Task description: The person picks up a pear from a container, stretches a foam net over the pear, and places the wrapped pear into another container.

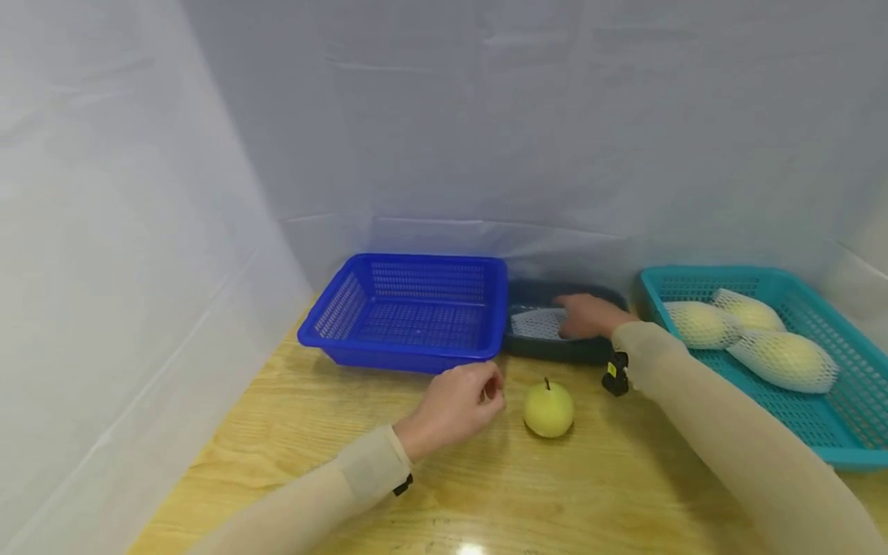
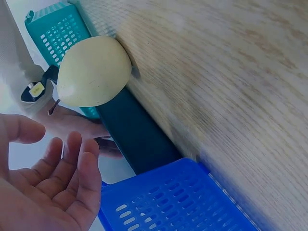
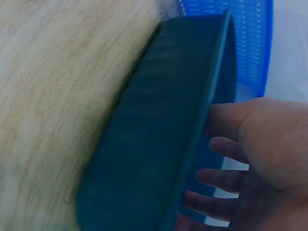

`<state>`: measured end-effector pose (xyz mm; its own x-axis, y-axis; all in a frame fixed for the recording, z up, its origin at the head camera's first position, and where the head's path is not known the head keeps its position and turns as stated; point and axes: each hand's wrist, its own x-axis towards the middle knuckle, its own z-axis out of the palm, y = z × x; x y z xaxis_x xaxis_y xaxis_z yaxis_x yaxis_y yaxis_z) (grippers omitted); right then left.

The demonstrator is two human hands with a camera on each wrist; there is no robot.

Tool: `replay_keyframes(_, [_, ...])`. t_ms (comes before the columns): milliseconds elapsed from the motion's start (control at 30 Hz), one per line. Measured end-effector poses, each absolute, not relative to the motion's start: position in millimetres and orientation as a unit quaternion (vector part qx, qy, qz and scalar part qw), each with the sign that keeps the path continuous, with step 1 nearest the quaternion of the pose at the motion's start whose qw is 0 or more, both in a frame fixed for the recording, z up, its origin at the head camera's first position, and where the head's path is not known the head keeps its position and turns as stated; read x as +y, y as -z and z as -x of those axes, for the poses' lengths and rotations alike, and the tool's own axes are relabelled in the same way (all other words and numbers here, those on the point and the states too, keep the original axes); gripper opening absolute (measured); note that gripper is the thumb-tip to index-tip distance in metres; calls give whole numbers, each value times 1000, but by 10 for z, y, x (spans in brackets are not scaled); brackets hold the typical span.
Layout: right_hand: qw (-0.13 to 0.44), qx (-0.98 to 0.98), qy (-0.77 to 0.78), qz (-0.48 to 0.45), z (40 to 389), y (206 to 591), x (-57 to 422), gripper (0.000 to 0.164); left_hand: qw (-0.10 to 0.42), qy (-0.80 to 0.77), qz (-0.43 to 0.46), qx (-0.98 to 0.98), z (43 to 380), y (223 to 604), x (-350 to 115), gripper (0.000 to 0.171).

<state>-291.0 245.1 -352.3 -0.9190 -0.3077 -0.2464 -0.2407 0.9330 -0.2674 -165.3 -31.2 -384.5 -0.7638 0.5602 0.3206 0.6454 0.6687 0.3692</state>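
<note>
A bare yellow-green pear [image 1: 548, 410] with a dark stem stands on the wooden table. Just left of it is my left hand [image 1: 458, 405], its fingers loosely bent around nothing, close to the blue basket's front edge. My right hand [image 1: 591, 316] reaches over the rim into a dark green bin [image 1: 555, 351] behind the pear. White foam fruit netting [image 1: 536, 324] lies in that bin, right beside the right hand's fingers. Seen from the right wrist, the fingers [image 3: 224, 180] are spread and partly hidden behind the bin's wall.
To the left of the dark bin, a blue basket [image 1: 405, 358] shows only its slotted floor. At the right, a teal basket [image 1: 784, 420] holds several pears in foam netting [image 1: 787, 358]. White sheeting [image 1: 444, 139] hangs behind and at the left.
</note>
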Motion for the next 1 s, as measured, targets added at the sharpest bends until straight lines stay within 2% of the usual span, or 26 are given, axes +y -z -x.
replay_keyframes(200, [146, 974, 107, 139, 2932, 3624, 2478, 60, 92, 242, 327, -909, 1633, 3847, -302, 9])
replay_keyframes(333, [135, 975, 101, 146, 2949, 3667, 2510, 49, 89, 243, 328, -908, 1625, 3847, -303, 10])
replay_keyframes(567, [80, 980, 103, 152, 2994, 3722, 2582, 19, 89, 242, 326, -910, 1626, 3838, -310, 9])
replay_keyframes(700, [48, 977, 138, 155, 3010, 3728, 2606, 28, 93, 243, 324, -910, 1641, 3840, -327, 7])
replay_keyframes(800, [26, 978, 135, 156, 2987, 3724, 2595, 12, 88, 240, 320, -912, 1648, 3852, -340, 8])
replay_keyframes(833, [30, 979, 135, 151, 2974, 3722, 2583, 17, 86, 239, 320, -913, 1648, 3857, -342, 8])
replay_keyframes(933, [67, 981, 129, 130, 2955, 3737, 2543, 59, 81, 235, 319, -915, 1640, 3866, -344, 9])
replay_keyframes(1000, [99, 979, 130, 122, 2962, 3755, 2529, 66, 82, 235, 319, -915, 1633, 3866, -343, 9])
